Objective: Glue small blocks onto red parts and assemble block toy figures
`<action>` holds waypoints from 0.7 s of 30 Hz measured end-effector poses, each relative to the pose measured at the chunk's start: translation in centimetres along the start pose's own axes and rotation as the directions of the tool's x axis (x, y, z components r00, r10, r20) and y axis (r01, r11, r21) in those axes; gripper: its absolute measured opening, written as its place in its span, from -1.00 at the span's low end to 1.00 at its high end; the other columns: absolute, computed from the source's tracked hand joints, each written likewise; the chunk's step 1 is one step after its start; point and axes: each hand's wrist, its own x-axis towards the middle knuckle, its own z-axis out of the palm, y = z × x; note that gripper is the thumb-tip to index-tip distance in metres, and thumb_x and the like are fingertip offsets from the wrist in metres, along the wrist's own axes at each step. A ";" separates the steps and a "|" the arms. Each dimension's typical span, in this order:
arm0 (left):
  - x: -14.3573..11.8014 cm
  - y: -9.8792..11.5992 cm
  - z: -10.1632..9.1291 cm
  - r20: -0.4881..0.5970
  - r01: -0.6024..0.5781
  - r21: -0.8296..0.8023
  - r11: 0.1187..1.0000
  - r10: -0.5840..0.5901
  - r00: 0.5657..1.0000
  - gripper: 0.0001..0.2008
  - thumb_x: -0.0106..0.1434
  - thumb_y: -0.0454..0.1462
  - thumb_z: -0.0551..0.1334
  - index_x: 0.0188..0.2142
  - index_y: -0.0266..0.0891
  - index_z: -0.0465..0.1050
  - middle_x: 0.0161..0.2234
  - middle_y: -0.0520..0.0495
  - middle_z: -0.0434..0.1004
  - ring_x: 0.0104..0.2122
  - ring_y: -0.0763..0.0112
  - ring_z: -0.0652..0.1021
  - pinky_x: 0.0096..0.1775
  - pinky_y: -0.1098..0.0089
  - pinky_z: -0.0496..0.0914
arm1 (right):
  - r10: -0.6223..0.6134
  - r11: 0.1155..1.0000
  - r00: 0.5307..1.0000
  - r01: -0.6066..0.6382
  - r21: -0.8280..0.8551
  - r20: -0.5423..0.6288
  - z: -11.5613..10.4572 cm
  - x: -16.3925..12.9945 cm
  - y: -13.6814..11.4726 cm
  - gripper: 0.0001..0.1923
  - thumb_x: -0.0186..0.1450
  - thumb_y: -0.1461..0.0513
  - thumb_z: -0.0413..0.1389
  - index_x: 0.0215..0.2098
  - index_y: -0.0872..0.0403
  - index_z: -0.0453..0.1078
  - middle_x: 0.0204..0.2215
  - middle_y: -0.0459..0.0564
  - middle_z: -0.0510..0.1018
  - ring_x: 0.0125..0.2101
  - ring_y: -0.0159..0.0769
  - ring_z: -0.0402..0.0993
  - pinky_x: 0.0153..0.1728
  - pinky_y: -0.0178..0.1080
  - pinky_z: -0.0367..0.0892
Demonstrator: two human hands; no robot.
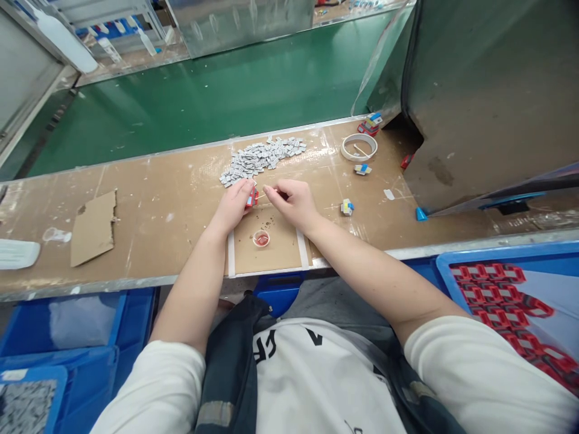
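Note:
My left hand (233,205) is closed around a small red plastic part (253,198), which has a pale blue patch on it. In the fingertips of my right hand (296,204) is a thin pale stick (268,194), its end pointing at the red part; whether they touch I cannot tell. Below both hands a small clear cup (261,239) with reddish liquid stands on a cardboard sheet (275,260) taped down at its sides. Just beyond my left hand lies a pile of small grey-white pieces (260,158).
A tape roll (346,150) and small blue-yellow blocks (347,207) lie to the right. Torn cardboard (93,232) is at the left. Behind the bench runs a green belt (217,90). A blue bin (456,258) at lower right holds rows of red parts (491,295).

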 end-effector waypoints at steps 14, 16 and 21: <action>0.4 -0.4 -0.3 -0.019 0.045 -0.163 0.986 -0.049 0.999 -0.46 0.35 0.25 0.24 -0.29 -0.18 0.35 -0.48 0.05 0.25 -0.59 0.52 0.23 -0.59 0.52 0.09 | -0.031 0.988 0.999 0.029 0.150 0.014 -0.9 0.1 -1.1 -0.38 0.51 -0.16 0.00 -0.56 -0.01 0.03 -0.62 -0.17 0.12 -0.54 -0.38 0.06 -0.41 -0.22 0.06; 0.5 -0.4 -0.4 -0.030 0.054 -0.235 0.971 -0.062 0.998 -0.43 0.31 0.30 0.25 -0.28 -0.16 0.34 -0.54 0.10 0.18 -0.65 0.55 0.16 -0.62 0.50 -0.04 | -0.129 0.969 0.974 0.083 0.234 0.188 -1.3 0.0 -1.4 -0.36 0.51 -0.18 -0.04 -0.58 -0.01 0.01 -0.63 -0.18 0.09 -0.56 -0.38 0.03 -0.43 -0.22 0.05; 0.5 -0.5 -0.9 -0.061 0.029 -0.332 0.943 -0.052 0.997 -0.47 0.34 0.27 0.21 -0.25 -0.13 0.35 -0.64 0.16 0.12 -0.71 0.57 0.05 -0.64 0.50 -0.15 | -0.283 0.958 0.773 0.200 0.205 0.567 -1.7 -0.6 -1.9 -0.40 0.50 -0.06 0.02 -0.61 0.02 0.05 -0.64 -0.17 0.18 -0.57 -0.40 0.09 -0.43 -0.25 0.02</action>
